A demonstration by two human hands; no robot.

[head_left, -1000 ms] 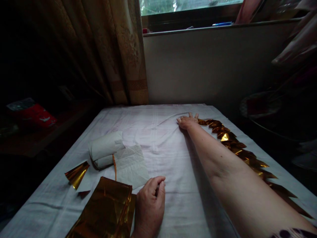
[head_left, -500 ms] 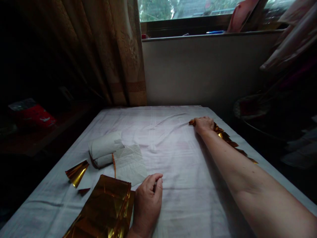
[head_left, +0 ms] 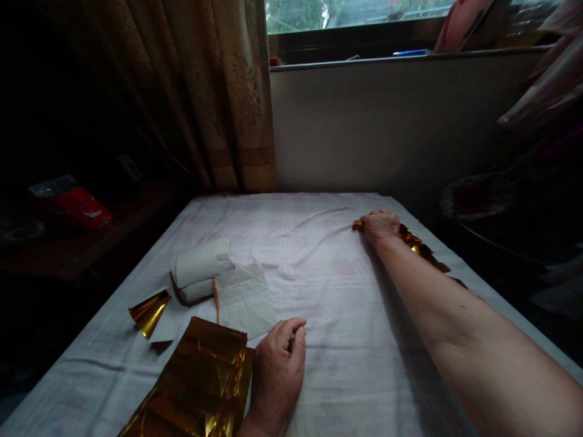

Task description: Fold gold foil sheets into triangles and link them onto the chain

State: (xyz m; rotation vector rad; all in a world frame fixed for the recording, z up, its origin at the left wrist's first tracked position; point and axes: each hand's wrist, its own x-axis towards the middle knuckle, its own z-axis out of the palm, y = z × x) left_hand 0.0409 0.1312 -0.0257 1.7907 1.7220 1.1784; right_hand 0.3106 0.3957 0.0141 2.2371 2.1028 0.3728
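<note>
White tablecloth (head_left: 337,315), right hand (head_left: 381,226) curled over gold foil strip (head_left: 424,250)

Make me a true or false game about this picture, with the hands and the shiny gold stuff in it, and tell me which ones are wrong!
1. The left hand is beside the stack of gold foil. True.
2. The right hand is over part of the row of gold foil pieces. True.
3. The right hand is nearer the camera than the left hand. False: it is farther away.
4. A curtain hangs left of the window. True.
5. The pale roll is on top of the stack of gold foil. False: the pale roll lies on the tablecloth, behind the stack.
</note>
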